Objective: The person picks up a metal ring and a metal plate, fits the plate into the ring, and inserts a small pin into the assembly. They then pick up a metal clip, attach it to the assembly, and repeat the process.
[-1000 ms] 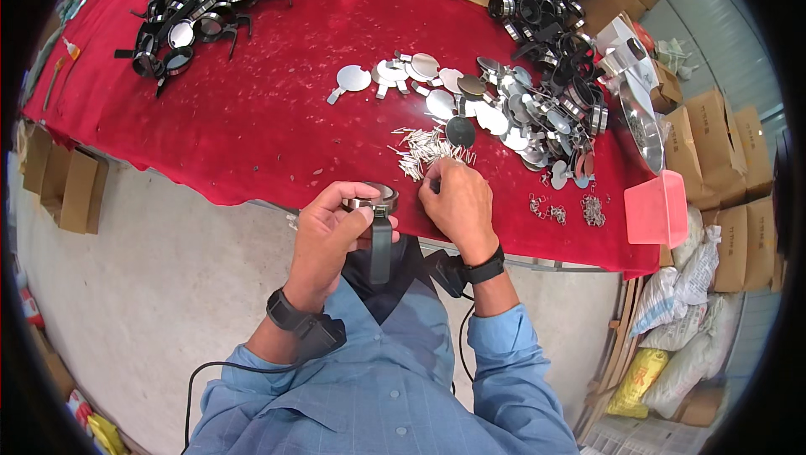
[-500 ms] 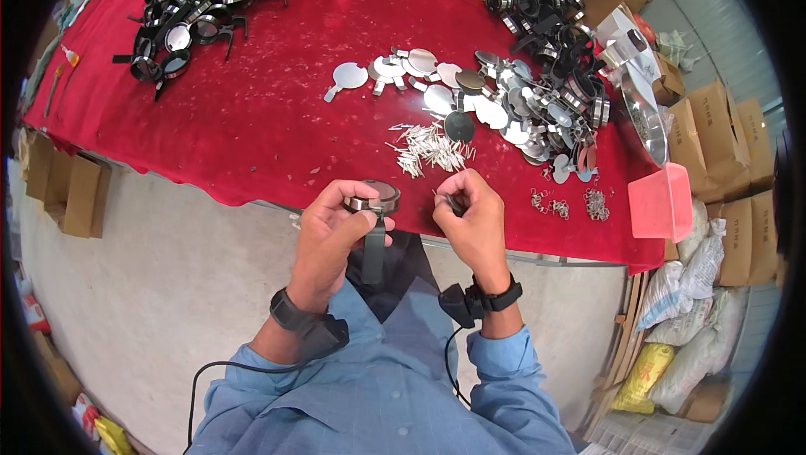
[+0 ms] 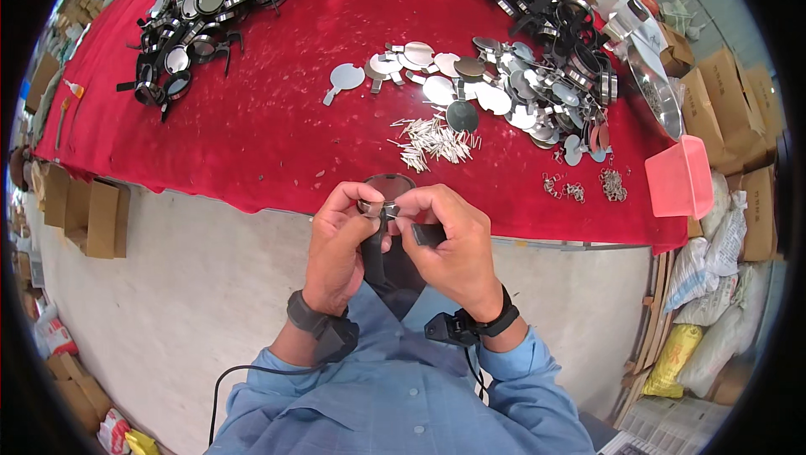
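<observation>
Over the table's near edge, my left hand is closed around a round lidded ring with a black handle. Its disc is on the far side, and the handle points down toward me. My right hand meets it, thumb and forefinger pinched at the hinge side of the ring. A small dark block sits in the right hand's grip. Whatever the right fingertips pinch is too small to make out. Beyond the hands lies a heap of thin silvery pins, beside a pile of flat metal discs with tabs.
Red cloth covers the table. Black-handled rings are piled far left, more far right. Small wire springs, a metal bowl and a pink plastic bin are at right. Cartons stand on the floor.
My right hand has moved left from beside the pin heap to the ring in my left hand. The left hand keeps its hold; the view has shifted slightly.
</observation>
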A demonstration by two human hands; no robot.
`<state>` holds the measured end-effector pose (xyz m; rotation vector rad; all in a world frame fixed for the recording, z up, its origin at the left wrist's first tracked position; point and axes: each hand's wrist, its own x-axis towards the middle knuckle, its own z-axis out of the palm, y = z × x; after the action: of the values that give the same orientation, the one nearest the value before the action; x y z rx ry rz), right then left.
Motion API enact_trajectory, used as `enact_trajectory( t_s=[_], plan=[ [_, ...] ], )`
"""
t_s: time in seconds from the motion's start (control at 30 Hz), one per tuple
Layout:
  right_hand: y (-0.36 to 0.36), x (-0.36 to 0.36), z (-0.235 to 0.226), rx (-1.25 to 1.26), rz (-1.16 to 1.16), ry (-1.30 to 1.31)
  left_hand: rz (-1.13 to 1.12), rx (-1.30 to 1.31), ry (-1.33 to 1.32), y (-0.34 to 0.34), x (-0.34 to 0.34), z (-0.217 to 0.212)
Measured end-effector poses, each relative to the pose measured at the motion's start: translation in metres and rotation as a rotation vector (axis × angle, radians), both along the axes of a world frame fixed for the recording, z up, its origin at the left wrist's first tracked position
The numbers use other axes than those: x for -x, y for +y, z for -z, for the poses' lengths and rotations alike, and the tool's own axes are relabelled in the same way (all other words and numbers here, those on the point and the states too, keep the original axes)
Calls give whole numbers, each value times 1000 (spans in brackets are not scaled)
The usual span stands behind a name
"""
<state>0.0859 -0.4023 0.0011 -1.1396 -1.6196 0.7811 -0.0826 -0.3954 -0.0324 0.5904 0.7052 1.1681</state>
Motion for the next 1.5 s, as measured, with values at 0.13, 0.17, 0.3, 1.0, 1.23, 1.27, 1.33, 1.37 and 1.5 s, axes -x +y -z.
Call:
enact_trajectory(
  t_s=[0.13,0.17,0.3,1.0,1.23,1.27,1.33,1.37,1.5],
  plan=[
    [-2,0,-6,56,-17,3,2,-12,7,-1,0,1],
    [-2,-1,-6,55,-16,5,7,-19,0,-1,0,1],
    [0,-5,1,-6,-7,-39,15,-22,9,-2,-2,-2],
    [-11,-19,17,115,129,87,-152,-180,270,-3,-10,-4],
    [-14,1,5,148,157,70,-261,-370,367,-12,-13,-2],
    [-14,5,5,75,175,43,-313,-441,452,-14,-14,-1],
    [-16,9,1,144,117,49,-404,-578,613,-15,-12,7],
    [-17,12,-2,213,55,53,-399,-582,615,-17,-11,6],
    [-20,30,-16,181,48,-14,-537,-888,877,-15,-8,5]
  ],
)
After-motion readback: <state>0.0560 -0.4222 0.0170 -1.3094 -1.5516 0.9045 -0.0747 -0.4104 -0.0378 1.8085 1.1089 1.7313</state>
